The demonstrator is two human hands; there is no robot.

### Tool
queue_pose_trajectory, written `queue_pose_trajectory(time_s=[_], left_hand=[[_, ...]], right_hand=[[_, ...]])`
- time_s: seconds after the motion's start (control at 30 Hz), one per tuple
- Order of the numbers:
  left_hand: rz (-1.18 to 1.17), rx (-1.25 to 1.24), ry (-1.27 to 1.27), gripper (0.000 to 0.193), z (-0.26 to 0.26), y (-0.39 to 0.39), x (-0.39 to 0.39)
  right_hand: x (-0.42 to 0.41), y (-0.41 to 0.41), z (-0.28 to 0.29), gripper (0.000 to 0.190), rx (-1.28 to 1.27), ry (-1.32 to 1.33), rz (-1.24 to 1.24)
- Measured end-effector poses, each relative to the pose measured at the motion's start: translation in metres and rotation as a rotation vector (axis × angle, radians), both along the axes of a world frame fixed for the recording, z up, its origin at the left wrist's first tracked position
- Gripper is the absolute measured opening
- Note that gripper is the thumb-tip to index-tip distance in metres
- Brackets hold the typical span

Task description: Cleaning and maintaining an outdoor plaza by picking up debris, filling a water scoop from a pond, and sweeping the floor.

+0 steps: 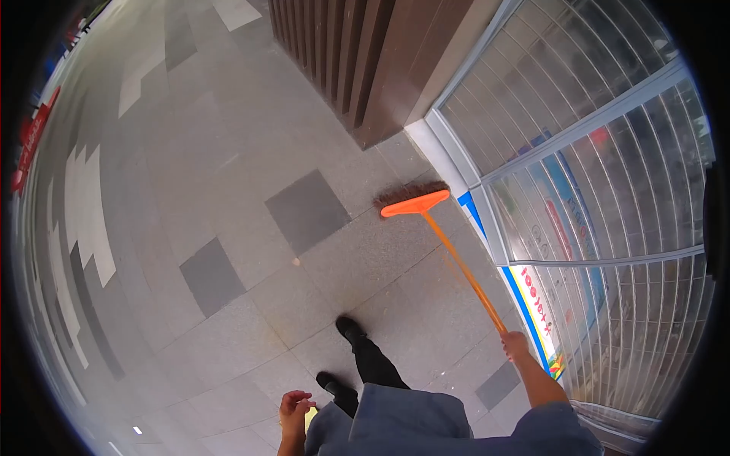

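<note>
My right hand [514, 346] is closed around the upper end of the orange handle of a push broom [465, 271]. The broom slants away from me, and its orange head [416, 204] has dark bristles [408, 194] at floor level near the base of the shopfront. Low on the other side, my left hand [295, 406] hangs beside my body with fingers loosely curled. A small yellow thing [311, 419] shows behind those fingers; whether they hold it is hidden.
Grey floor tiles [239, 171] with darker squares spread ahead and left. A brown slatted structure [365, 68] stands beyond the broom. Along the right runs a barred metal shutter [616, 228] with colourful signs behind it. A small pale scrap [296, 262] lies on the floor.
</note>
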State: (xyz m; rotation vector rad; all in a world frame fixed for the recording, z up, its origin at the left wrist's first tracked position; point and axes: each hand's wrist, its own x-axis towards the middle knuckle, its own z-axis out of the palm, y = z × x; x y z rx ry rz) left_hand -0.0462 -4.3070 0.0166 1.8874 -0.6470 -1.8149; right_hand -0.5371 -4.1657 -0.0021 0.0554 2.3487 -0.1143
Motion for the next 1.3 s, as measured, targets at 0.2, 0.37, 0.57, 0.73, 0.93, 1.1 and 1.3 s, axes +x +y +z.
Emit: queue_pose_trajectory(time_s=[0.2,0.37,0.57,0.73,0.93,1.1,1.3], left_hand=[[-0.003,0.005,-0.03,0.015,0.006,0.024,-0.006],[0.102,0.075,-0.072,0.016,-0.011,0.093,0.027],[0.22,0.122,-0.193,0.018,-0.067,0.21,0.072],[0.311,0.116,-0.179,0.021,-0.117,0.339,0.1],[0.386,0.248,-0.279,0.022,-0.118,0.502,0.108],[0.48,0.308,-0.363,0.023,-0.111,0.605,0.106],[0.933,0.51,-0.371,0.044,-0.051,0.678,0.106]], right_hand=[[-0.037,-0.152,-0.127,0.038,-0.257,-0.146,-0.161],[0.014,-0.046,-0.145,0.042,-0.186,-0.219,-0.175],[0.081,0.287,-0.066,0.052,0.207,-0.121,0.184],[0.098,0.429,0.067,0.038,0.126,-0.174,0.064],[0.06,0.46,0.113,0.033,0.122,-0.157,0.351],[0.045,0.311,0.031,0.033,-0.143,-0.077,0.54],[0.115,0.096,-0.129,0.042,-0.307,-0.143,0.637]])
